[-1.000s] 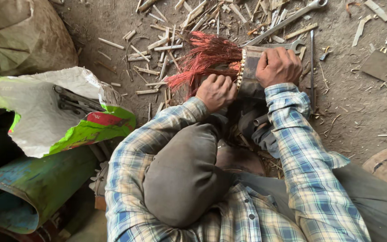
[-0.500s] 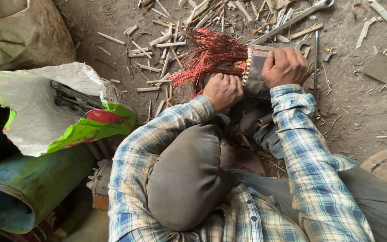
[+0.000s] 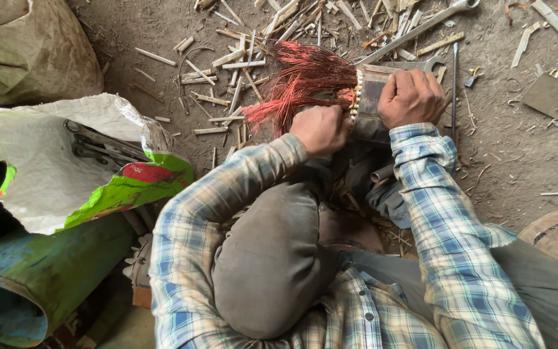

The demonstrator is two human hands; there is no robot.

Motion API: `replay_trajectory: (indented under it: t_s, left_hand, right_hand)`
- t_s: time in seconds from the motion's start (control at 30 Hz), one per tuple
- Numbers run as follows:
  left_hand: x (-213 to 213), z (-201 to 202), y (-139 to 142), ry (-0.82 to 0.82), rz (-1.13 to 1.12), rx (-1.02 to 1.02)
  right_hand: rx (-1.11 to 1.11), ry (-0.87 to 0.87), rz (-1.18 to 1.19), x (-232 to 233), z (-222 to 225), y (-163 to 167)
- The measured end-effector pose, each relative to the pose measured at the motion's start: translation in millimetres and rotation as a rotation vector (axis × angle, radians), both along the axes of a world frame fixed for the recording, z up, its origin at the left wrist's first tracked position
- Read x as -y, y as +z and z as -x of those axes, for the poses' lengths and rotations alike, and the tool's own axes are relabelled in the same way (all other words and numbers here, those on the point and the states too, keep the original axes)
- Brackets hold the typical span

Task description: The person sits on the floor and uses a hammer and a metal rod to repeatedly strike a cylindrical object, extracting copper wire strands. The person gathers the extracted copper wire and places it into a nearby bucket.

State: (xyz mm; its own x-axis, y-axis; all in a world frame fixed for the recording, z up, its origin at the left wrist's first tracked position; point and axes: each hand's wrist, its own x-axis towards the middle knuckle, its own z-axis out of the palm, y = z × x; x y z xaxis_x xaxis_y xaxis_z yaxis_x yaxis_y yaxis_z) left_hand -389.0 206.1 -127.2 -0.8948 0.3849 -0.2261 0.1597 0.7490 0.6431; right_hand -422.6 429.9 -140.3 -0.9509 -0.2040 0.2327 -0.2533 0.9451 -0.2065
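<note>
Left hand: left hand (image 3: pixel 319 129) curled into a fist around the base of the wires (image 3: pixel 298 81), knuckles up, gripping where they leave the core.
Right hand: right hand (image 3: pixel 412 97) clamped over the top of the core (image 3: pixel 371 97), fingers folded down on its far edge, pinning it.
Thing: core stands on the dirt floor (image 3: pixel 137 32) between the knees, just beyond them; wires fan out to the left.
Doing it well – judgement: keep the core braced hard and pull in line with the slots, a small bunch at a time, grip low so strands do not snap or cut the palm.
Wires: thin, reddish, stiff, splayed like a brush – likely enamelled copper.
Core: dark, blocky metal, a row of pale slot wedges along its edge.
Floor: grey packed dirt, strewn with pale flat slivers.
Tools: long spanner (image 3: pixel 414 29) lies beyond the core, apart from both hands.
Left side: white-and-green sack (image 3: pixel 66 174) holding dark tools; blue-green drum (image 3: pixel 40 278) below it.
</note>
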Motion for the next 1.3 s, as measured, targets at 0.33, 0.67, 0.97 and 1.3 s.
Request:
replay_trajectory:
  t_s: [0.33,0.67,0.97,1.3]
  left_hand:
    - [21,3,-6,-0.140,-0.180,0.084]
    - [83,-19,31,-0.180,-0.121,-0.088]
    - [285,-117,275,0.374,0.136,-0.440]
    - [91,-69,283,0.038,-0.252,-0.833]
  right_hand:
    - [-0.023,0.006,0.081,2,-2,10]
    - [-0.001,0.010,0.066,3,-2,10]
    - [-0.061,-0.025,0.169,0,-5,22]
    - [0.282,0.001,1.779,37,-85,177]
